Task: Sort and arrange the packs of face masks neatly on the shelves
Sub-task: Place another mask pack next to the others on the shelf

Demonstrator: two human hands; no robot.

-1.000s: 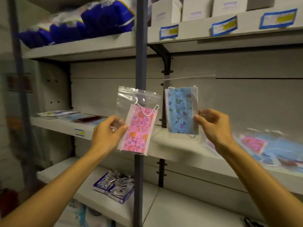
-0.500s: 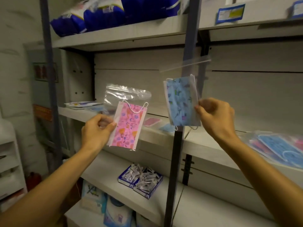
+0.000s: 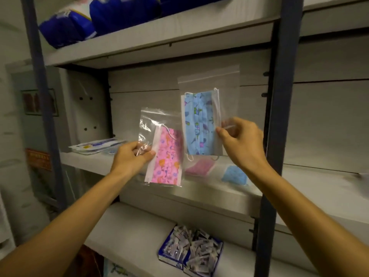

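My left hand [image 3: 132, 155] pinches the left edge of a clear bag with a pink patterned mask pack [image 3: 166, 158] inside, held upright over the middle shelf [image 3: 199, 191]. My right hand [image 3: 240, 139] pinches the right edge of a clear zip bag holding a blue patterned mask pack [image 3: 200, 124], raised a little higher and just to the right of the pink one. Behind them on the shelf lie a pink mask pack [image 3: 199, 167] and a blue mask pack [image 3: 234, 175]. A stack of white-and-blue mask packs [image 3: 95, 145] lies at the shelf's left end.
A dark metal upright [image 3: 276, 136] stands just right of my right hand; another upright [image 3: 43, 96] is on the left. Blue bulky packs [image 3: 95, 19] fill the top shelf. Two blue boxes of small sachets [image 3: 190, 251] sit on the lower shelf.
The view has swung left, so the right upright now stands right of both hands. Both packs stay gripped and have come closer together; the pink and blue packs on the shelf show more clearly.
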